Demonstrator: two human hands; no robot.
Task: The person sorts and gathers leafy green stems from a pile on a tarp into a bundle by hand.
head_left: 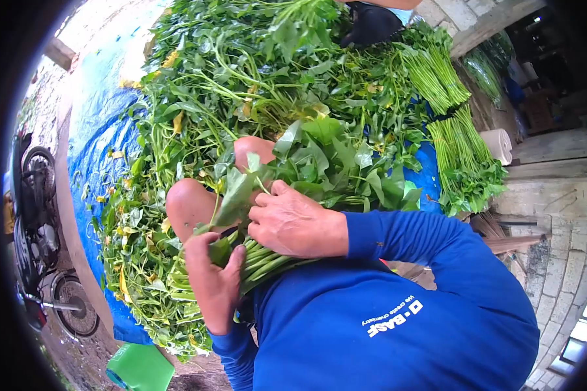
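A bunch of long-stemmed leafy greens (267, 264), looking like water spinach, lies across my lap. My left hand (216, 283) curves around its stems at the left, with the thumb apart from the forefinger; some fingertips are hidden. Above the stems, my right hand (293, 223) is closed with bent fingers on a leafy stem (237, 195) whose broad leaf hangs between both hands. The bunch's leafy top (332, 159) spreads out beyond my right hand. My bare knees (192, 202) show just past the hands.
Loose greens (202, 104) heap over a blue tarp (101, 140). Bundles with aligned stems (460, 140) lie at the right. Another person's dark-clad part (374, 25) shows at the top. A motorcycle (39, 228) stands left; a green plastic container (143, 368) sits lower left.
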